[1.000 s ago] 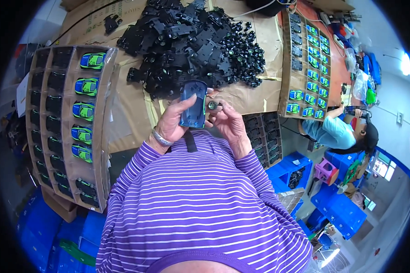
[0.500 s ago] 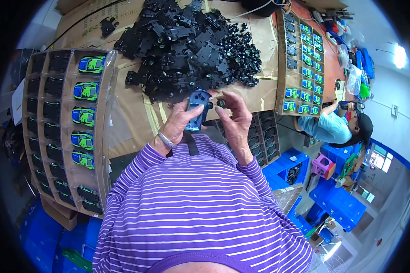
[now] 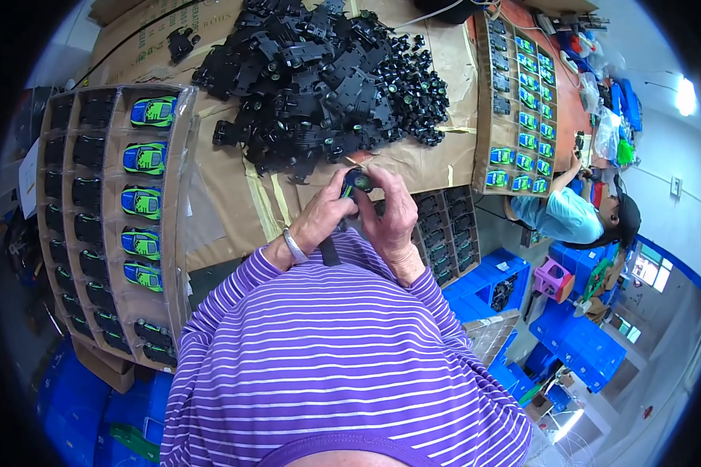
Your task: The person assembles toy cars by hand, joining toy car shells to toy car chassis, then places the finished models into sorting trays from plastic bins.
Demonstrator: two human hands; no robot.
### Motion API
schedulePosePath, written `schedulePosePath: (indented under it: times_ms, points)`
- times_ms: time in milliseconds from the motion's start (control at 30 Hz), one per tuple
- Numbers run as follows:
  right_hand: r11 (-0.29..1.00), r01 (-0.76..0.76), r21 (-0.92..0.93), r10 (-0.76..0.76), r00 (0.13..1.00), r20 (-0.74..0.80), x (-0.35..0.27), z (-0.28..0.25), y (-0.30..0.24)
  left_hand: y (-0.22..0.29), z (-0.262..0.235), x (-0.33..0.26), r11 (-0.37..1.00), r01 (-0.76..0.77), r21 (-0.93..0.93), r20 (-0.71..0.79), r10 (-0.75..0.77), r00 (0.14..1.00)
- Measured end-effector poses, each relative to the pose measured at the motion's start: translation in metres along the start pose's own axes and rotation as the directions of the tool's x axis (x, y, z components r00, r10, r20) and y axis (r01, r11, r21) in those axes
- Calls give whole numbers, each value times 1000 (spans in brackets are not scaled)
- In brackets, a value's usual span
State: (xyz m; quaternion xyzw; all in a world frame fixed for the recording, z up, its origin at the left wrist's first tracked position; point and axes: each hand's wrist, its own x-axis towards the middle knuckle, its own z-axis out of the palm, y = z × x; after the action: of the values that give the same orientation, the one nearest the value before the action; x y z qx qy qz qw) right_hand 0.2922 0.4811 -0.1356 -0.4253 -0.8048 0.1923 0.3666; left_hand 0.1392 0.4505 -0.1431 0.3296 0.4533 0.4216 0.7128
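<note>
My left hand [image 3: 318,215] grips a dark toy car chassis [image 3: 350,177] near the table's front edge, close in front of my chest. The chassis is turned on edge, and my fingers hide most of it. Against its side, my right hand [image 3: 395,218] closes finger and thumb round a small black wheel [image 3: 362,183] with a greenish hub. Whether the wheel is seated on the chassis cannot be made out. Just beyond my hands lies a large heap of black chassis parts [image 3: 304,93], with a pile of small black wheels [image 3: 419,97] at its right.
A divided cardboard tray [image 3: 181,156] on the left holds blue-green toy cars and black chassis. Another tray [image 3: 483,117] at the right holds similar cars. A lower tray of dark parts [image 3: 448,233] stands by my right arm. A person [image 3: 576,210] works at far right.
My right hand has moved left with the wheel, up against the chassis. My left hand has turned the chassis from its flat side onto its edge.
</note>
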Motion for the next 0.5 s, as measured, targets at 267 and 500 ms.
schedulePosePath:
  times_ms: [267, 500]
  points:
    - [997, -68, -36, 68, 997, -20, 2, -20, -9, 0, -4, -1, 827, 195, -528, 123, -152, 981]
    - [978, -207, -39, 209, 977, 49, -7, -12, -3, -12, 4, 6, 932, 156, -328, -85, -193, 977]
